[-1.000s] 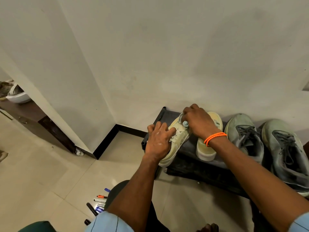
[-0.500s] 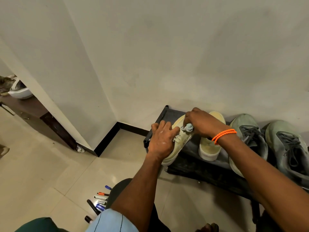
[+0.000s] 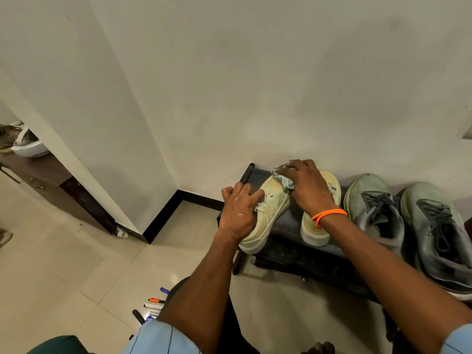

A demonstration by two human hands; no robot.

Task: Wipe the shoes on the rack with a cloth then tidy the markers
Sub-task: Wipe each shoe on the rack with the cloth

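Note:
A low black shoe rack [image 3: 288,226] stands against the wall. On its left end lies a pale yellow sneaker [image 3: 270,213], tilted on its side. My left hand [image 3: 238,213] grips this sneaker over its laces. My right hand [image 3: 306,187], with an orange band at the wrist, holds a small light blue cloth [image 3: 284,178] pressed against the sneaker's toe. The second yellow sneaker [image 3: 314,229] stands beside it, partly under my right wrist. Several markers [image 3: 153,306] lie on the floor tiles at the lower left, partly hidden by my left arm.
Two grey-green sneakers [image 3: 378,208] [image 3: 439,233] sit on the rack's right part. A wall corner with black skirting [image 3: 163,215] juts out left of the rack. A dark wooden cabinet [image 3: 51,175] with a white bowl stands at far left.
My right hand has slid the cloth from the sneaker's lace area up toward its toe. My left hand stays gripped on the same sneaker.

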